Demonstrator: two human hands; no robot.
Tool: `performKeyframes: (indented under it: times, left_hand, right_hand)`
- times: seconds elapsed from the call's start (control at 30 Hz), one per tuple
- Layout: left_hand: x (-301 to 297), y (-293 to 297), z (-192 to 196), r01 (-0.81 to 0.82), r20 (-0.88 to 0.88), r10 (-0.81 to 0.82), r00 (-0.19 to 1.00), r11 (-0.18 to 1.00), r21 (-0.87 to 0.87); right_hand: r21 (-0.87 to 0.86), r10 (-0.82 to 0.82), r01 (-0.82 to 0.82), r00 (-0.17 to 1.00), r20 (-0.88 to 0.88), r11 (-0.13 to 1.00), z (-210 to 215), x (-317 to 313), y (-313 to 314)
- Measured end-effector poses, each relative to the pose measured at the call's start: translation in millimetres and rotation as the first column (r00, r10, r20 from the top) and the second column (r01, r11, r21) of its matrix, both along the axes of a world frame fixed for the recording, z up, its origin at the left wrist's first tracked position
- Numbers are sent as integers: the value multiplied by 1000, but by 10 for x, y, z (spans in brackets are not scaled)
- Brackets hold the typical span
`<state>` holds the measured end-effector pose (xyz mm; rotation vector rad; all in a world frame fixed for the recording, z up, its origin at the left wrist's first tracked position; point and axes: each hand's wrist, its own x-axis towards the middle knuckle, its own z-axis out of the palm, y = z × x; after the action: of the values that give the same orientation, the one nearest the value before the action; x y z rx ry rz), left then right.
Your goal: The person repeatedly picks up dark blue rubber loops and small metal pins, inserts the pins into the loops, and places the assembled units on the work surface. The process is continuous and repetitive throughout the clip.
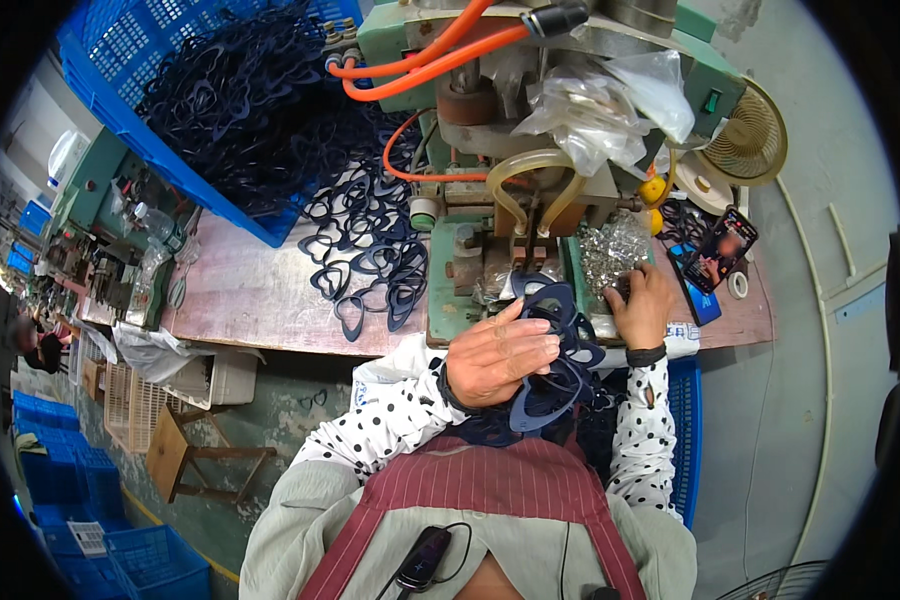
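My left hand is closed over a bunch of dark blue heart-shaped loops, in front of the green press machine. One loop of the bunch reaches up toward the tooling of the press. Over at the right, my right hand has its fingers curled at the near edge of a heap of small shiny metal parts in a green tray. Whatever its fingertips pinch is too small to make out. More of the dark loops lie spread on the table left of the press.
A blue crate full of dark loops leans at the back left. Orange hoses and a clear plastic bag hang about the press. A lit phone, a tape roll and a small fan are at the right.
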<state>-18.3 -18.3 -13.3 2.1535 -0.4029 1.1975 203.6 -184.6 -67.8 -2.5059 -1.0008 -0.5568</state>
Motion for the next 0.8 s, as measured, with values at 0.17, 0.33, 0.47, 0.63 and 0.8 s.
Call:
performKeyframes:
  times: [0.17, 0.33, 0.47, 0.63, 0.8]
  left_hand:
    - [-83, -17, -88, -24, -31, 26, 999, 998, 55]
    - [-307, -121, -376, -273, 27, 282, 959, 946, -175]
    - [-210, -220, -253, -190, 106, 171, 980, 957, 217]
    - [47, -360, -120, -394, -67, 456, 888, 827, 401]
    - [35, -245, -175, -364, 52, 368, 928, 871, 330]
  right_hand:
    - [119, -89, 98, 993, -81, 988, -150, 121, 12]
    - [42, -66, 68, 996, -62, 997, -32, 0, 97]
    - [141, -68, 84, 991, -113, 986, -96, 33, 60]
    - [319, 5, 51, 985, -172, 946, -121, 81, 7]
    - [431, 2, 71, 986, -167, 899, -116, 92, 31]
